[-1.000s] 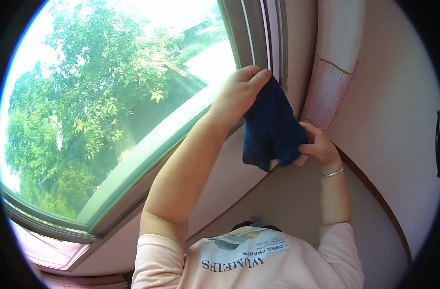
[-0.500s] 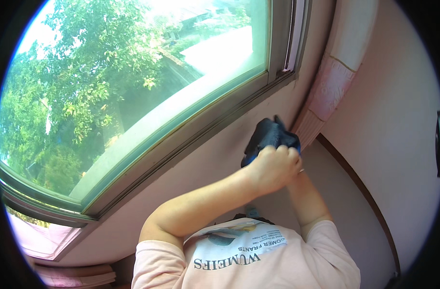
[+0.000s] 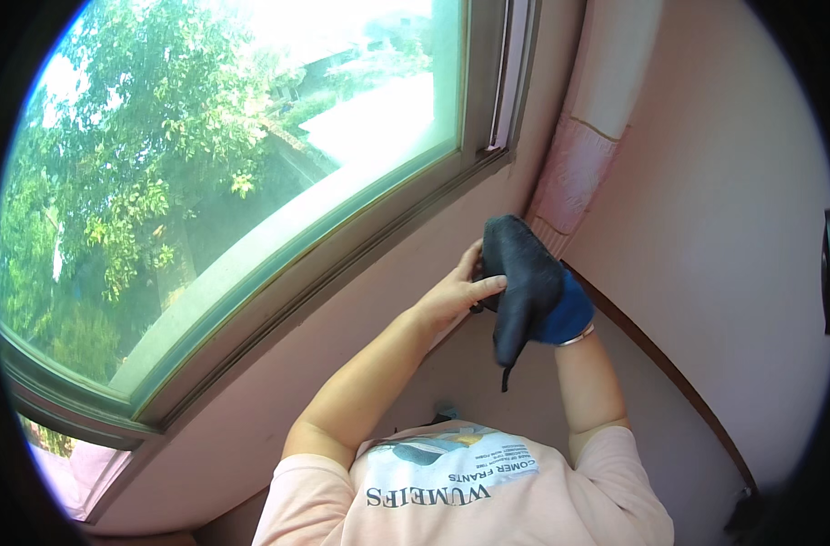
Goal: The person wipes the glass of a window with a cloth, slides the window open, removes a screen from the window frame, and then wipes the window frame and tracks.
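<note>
A black and blue glove covers my right hand, its blue cuff at the wrist beside a thin light band. The glove's black finger part points up and left, stretched out, and its thumb hangs apart toward me with a thin dark tip. My bare left hand grips the glove from the left, thumb on the near face and the other fingers partly hidden behind it. My right hand's own fingers are hidden in the glove.
A wide window with a metal frame runs along the left, trees outside. A pink and white curtain hangs in the corner beyond my hands. A pale wall with a dark baseboard rises on the right.
My left hand has moved from the cuff by the right wrist to the glove's left side. The glove has turned and now shows its blue cuff and hanging thumb. The view has shifted rightward.
</note>
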`<state>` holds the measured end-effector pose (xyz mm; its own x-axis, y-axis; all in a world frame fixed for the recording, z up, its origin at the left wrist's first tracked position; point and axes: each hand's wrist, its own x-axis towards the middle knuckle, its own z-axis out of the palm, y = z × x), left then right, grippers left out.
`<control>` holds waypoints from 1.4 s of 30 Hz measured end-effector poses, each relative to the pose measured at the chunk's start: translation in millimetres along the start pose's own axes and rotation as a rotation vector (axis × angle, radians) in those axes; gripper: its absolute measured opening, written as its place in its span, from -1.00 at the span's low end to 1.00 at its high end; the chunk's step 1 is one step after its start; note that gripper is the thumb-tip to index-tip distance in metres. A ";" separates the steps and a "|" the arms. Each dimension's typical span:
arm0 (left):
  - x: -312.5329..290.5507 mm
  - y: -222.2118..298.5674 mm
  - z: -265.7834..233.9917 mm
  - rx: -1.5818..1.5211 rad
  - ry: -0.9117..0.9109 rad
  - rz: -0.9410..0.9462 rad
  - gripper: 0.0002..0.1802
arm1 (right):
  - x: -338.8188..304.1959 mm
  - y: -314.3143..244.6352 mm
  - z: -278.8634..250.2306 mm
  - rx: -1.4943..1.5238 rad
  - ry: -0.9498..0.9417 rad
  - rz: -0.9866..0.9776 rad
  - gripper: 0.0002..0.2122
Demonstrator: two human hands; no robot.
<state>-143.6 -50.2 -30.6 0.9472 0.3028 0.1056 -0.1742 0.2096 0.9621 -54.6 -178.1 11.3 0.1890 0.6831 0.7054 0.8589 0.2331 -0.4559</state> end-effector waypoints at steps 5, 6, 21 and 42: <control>20.9 35.5 -4.4 -0.173 0.137 -0.129 -0.78 | -25.7 41.3 -33.8 -0.299 -0.044 -0.098 -0.53; 21.1 49.5 -10.3 -0.175 0.070 -0.119 -0.78 | -35.9 53.0 -41.1 -0.265 -0.076 -0.010 -0.56; 51.4 166.0 52.1 1.453 -0.710 0.000 -0.59 | -14.4 76.8 26.5 0.659 -0.126 0.340 -0.68; -160.0 99.0 -119.9 2.356 0.645 0.470 -0.59 | 301.8 -14.0 -62.3 0.745 0.671 -0.157 -0.42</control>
<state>-344.7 33.6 17.6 0.7193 0.2112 0.6618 0.6046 -0.6596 -0.4465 20.0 -18.4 264.4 0.5247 0.1311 0.8411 0.4248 0.8159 -0.3922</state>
